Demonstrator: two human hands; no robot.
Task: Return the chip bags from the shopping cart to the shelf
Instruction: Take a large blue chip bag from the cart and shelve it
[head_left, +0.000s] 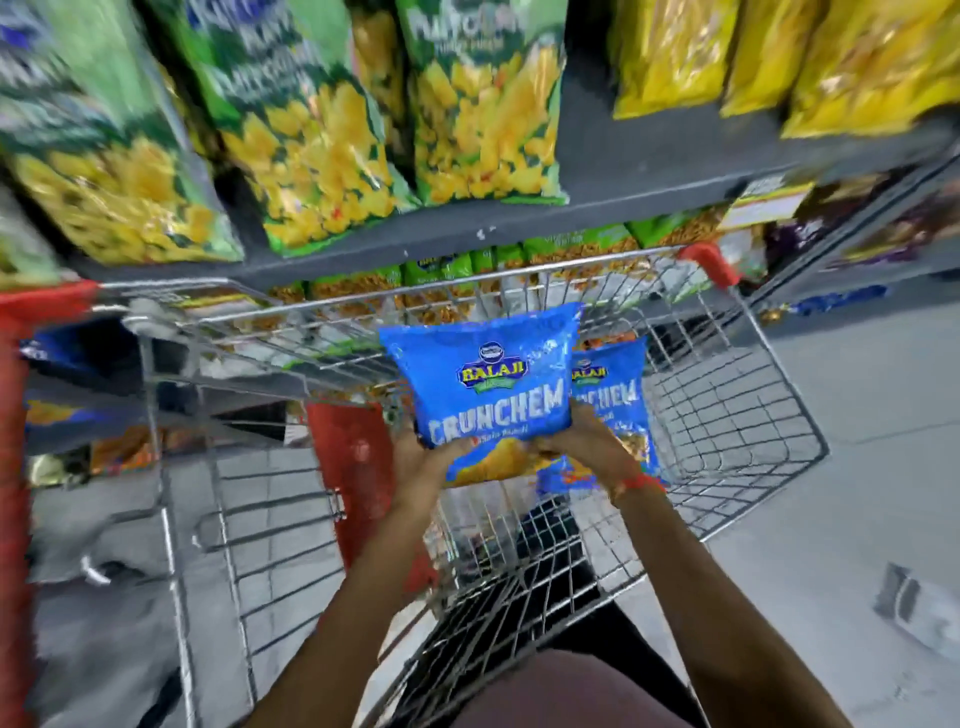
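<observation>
A blue Crunchem chip bag (485, 384) is held upright above the wire shopping cart (737, 415). My left hand (423, 462) grips its lower left corner and my right hand (584, 441) grips its lower right corner. A second blue Crunchem bag (615, 395) stands just behind and to the right of the first, partly hidden by it and by my right hand; whether that hand also touches it I cannot tell. The grey shelf (623, 171) runs across the view beyond the cart.
Green snack bags (483, 104) and yellow bags (779, 57) fill the upper shelf, with a bare gap between them. More green packets (571, 249) sit on the shelf below. The cart has red corner guards (709, 262) and a red flap (353, 457). Grey floor lies to the right.
</observation>
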